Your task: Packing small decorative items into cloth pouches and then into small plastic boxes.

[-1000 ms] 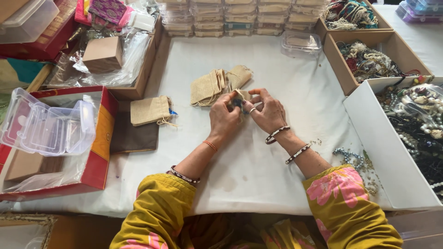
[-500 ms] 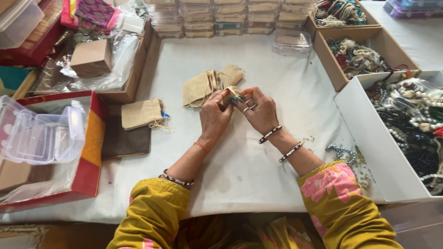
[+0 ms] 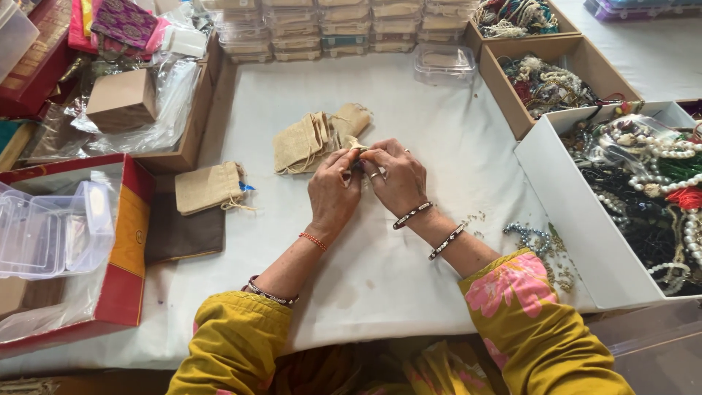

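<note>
My left hand [image 3: 333, 192] and my right hand [image 3: 397, 178] meet at the middle of the white table [image 3: 409, 278], fingertips pinched together on a small tan cloth pouch [image 3: 357, 147] with something dark and blue showing between the fingers. Just beyond them lies a loose pile of tan drawstring pouches [image 3: 311, 137]. Another tan pouch [image 3: 208, 187] rests on a dark brown flat pad [image 3: 183, 234] to the left. A short string of grey-blue beads [image 3: 530, 235] lies near my right forearm.
A white box of bead strands [image 3: 585, 219] sits at the right, with brown boxes of jewellery [image 3: 504, 80] behind it. Clear plastic cases [image 3: 322, 29] are stacked at the back. A red tray with clear containers [image 3: 124, 241] and a cardboard box [image 3: 121, 99] stand on the left.
My hands stay together at the table's middle, working the pouch; the fingers have shifted slightly. The view has moved a little over the table.
</note>
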